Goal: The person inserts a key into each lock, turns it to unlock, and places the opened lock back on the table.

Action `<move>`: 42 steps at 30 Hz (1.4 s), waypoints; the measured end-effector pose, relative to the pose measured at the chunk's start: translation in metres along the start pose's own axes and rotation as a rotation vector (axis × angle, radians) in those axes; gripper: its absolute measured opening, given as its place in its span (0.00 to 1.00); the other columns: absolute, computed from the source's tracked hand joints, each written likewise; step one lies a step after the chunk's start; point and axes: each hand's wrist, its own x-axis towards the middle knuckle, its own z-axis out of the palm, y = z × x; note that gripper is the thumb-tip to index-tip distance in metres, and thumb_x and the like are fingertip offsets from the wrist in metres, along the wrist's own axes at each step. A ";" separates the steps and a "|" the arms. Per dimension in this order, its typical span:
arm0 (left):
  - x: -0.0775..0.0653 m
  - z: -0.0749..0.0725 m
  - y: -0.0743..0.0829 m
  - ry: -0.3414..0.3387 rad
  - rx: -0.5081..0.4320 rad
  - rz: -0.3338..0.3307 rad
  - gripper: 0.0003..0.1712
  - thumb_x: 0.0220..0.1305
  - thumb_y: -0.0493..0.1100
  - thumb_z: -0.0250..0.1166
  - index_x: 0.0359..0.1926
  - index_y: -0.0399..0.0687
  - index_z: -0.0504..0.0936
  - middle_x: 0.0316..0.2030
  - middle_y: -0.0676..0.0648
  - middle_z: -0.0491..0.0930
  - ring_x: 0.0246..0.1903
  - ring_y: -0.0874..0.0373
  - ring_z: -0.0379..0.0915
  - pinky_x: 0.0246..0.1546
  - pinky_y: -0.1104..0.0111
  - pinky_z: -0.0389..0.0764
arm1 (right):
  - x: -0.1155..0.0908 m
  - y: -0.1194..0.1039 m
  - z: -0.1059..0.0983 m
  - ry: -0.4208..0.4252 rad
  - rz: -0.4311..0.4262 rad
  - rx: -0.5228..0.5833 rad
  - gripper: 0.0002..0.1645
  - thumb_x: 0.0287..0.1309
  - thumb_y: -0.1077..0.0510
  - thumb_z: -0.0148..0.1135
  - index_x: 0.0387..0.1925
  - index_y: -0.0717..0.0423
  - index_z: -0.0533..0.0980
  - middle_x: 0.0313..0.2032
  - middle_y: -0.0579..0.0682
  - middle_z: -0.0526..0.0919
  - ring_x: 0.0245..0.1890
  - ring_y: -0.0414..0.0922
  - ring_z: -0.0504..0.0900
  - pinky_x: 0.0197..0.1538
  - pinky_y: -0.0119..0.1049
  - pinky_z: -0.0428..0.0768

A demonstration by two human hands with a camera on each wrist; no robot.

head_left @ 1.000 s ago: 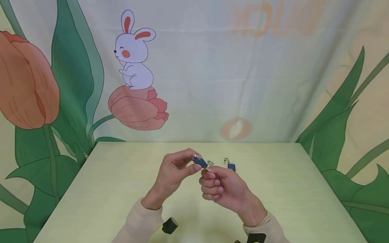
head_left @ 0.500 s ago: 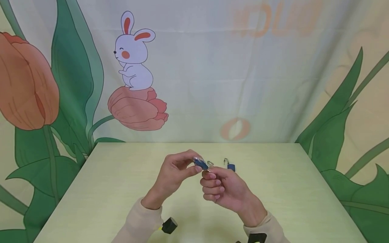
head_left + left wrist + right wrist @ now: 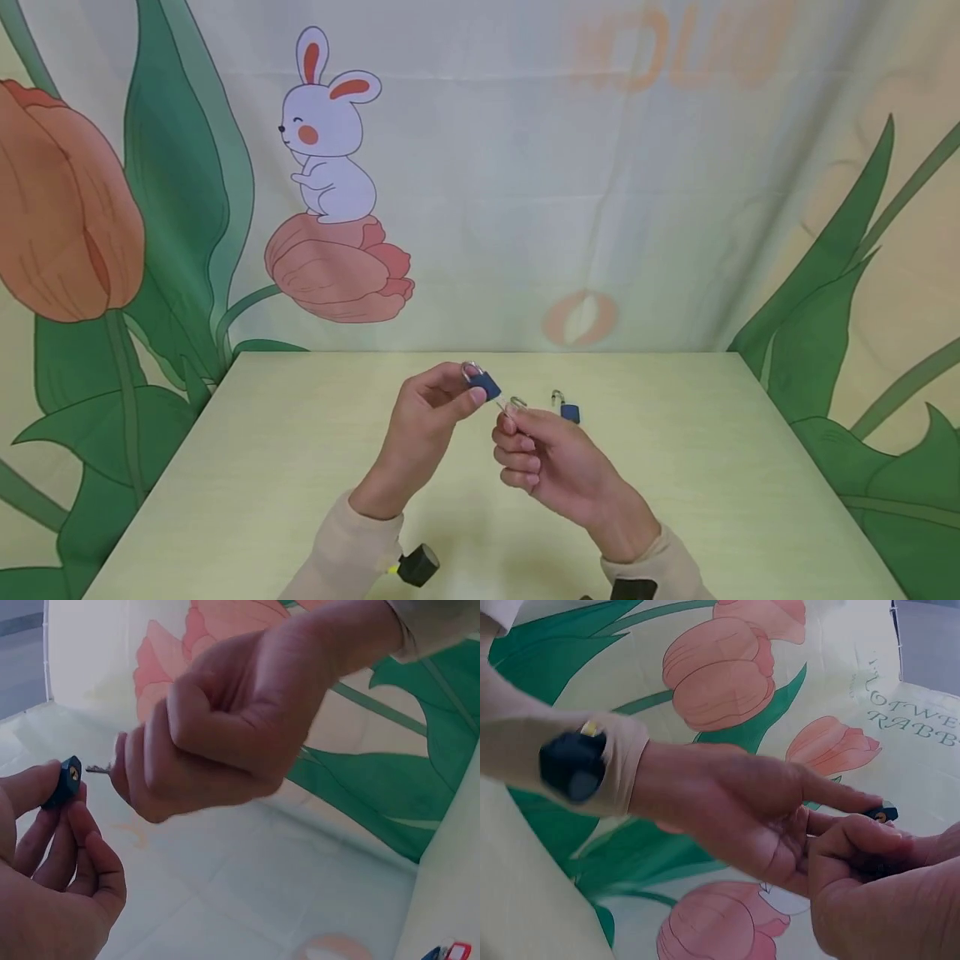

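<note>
My left hand [image 3: 427, 421] holds a small blue padlock [image 3: 484, 384] between thumb and fingers, its silver shackle pointing up and left. In the left wrist view the padlock's keyhole face [image 3: 74, 773] points at a small key [image 3: 97, 770], with a narrow gap between them. My right hand [image 3: 558, 467] pinches that key by its head, which the fingers hide; the other fingers are curled in. Whether the held padlock's shackle is latched cannot be told. The right wrist view shows the padlock [image 3: 883, 815] partly behind the hands.
Behind the right hand on the table [image 3: 300, 467] lies another blue padlock [image 3: 570, 413] with its shackle raised. Left of it a metal shackle [image 3: 517, 402] shows, the rest hidden by the right hand. A printed curtain [image 3: 480, 208] hangs at the table's far edge.
The left hand has moved the padlock up and left, away from the right fingers, and its shackle loop now shows. The key's blade is visible between the hands. The right hand has hardly moved.
</note>
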 end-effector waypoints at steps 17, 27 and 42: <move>-0.003 0.002 0.008 0.004 -0.414 -0.187 0.08 0.67 0.33 0.57 0.36 0.49 0.79 0.33 0.54 0.81 0.34 0.63 0.80 0.45 0.71 0.81 | 0.006 0.009 0.019 0.595 -0.598 -1.277 0.10 0.71 0.60 0.53 0.34 0.56 0.79 0.18 0.42 0.69 0.18 0.34 0.69 0.26 0.30 0.72; -0.003 0.003 0.004 0.018 -0.355 -0.157 0.08 0.66 0.31 0.58 0.35 0.49 0.79 0.33 0.54 0.81 0.35 0.64 0.79 0.46 0.72 0.81 | 0.007 0.010 0.020 0.609 -0.639 -1.348 0.09 0.70 0.60 0.55 0.34 0.57 0.79 0.19 0.41 0.71 0.19 0.33 0.70 0.26 0.29 0.72; -0.004 0.005 0.003 0.096 -0.160 -0.098 0.06 0.62 0.34 0.65 0.35 0.51 0.79 0.32 0.55 0.84 0.37 0.62 0.80 0.51 0.69 0.79 | 0.007 0.011 0.019 0.629 -0.614 -1.324 0.12 0.71 0.59 0.53 0.32 0.57 0.78 0.17 0.42 0.70 0.18 0.34 0.69 0.24 0.28 0.71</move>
